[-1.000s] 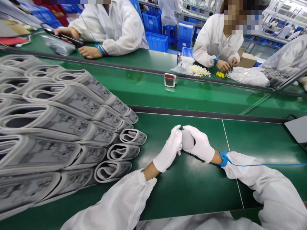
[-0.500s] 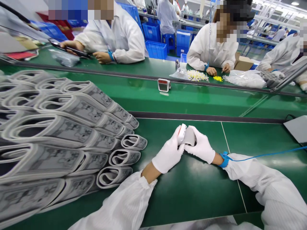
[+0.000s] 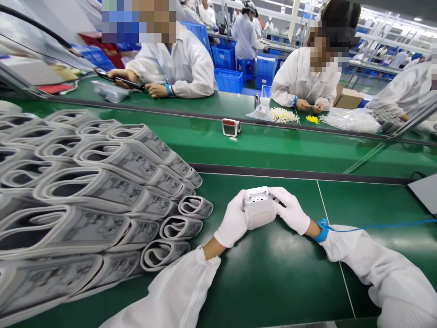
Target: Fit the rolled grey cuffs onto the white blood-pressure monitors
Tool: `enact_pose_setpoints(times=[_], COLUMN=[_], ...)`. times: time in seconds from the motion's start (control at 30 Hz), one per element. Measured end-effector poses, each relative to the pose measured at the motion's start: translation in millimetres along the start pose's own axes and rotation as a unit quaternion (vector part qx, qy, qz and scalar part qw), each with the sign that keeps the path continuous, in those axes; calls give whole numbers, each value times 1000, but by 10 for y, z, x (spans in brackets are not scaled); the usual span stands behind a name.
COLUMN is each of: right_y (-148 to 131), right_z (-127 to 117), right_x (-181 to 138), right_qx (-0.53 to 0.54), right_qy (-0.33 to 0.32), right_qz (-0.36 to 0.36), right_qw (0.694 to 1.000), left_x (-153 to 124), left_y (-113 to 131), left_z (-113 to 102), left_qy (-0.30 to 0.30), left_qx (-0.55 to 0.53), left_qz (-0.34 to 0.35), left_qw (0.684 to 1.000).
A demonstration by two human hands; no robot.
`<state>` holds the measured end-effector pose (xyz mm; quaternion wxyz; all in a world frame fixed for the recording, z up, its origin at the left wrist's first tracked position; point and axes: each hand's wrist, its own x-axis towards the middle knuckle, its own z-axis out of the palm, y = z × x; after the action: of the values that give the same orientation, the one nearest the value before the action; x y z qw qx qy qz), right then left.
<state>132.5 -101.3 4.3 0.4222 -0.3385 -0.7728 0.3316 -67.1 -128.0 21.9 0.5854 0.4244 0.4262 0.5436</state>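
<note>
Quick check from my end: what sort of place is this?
Probably a factory assembly line: people in white smocks at long green benches, a blue wrist strap with a cord, and stacked grey cuffs.

rolled grey cuffs point(image 3: 112, 189) stacked on green workbench point(image 3: 273, 278).

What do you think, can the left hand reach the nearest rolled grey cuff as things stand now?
Probably yes. The left hand holds the white device with the right hand, but the rolled grey cuff lies close by, with only green bench between them.
</note>
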Motion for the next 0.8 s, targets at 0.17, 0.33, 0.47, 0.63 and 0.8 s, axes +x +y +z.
enact_pose_setpoints(times=[0.17,0.33,0.47,0.63,0.8], right_y=[-25,-29,-44,-41,-22], right_z=[4,-28,-48,-36,-24], right_x=[-2,29,50,36,-8], right_qx=[4,57,36,33,-22], right_qy=[-40,-55,-60,-56,-60], right_qz=[-6,78,93,84,32], right_qw=[999,994,993,994,997], left_x=[14,51,92,97,113], left_y=[39,34,-22,-83,-107], left_z=[19,29,18,3,19], left_qy=[29,42,37,30,40], left_qx=[-97,-105,-144,-153,-192], left_qz=[-96,-89,-121,-117,-124], left_qw=[990,990,982,981,973])
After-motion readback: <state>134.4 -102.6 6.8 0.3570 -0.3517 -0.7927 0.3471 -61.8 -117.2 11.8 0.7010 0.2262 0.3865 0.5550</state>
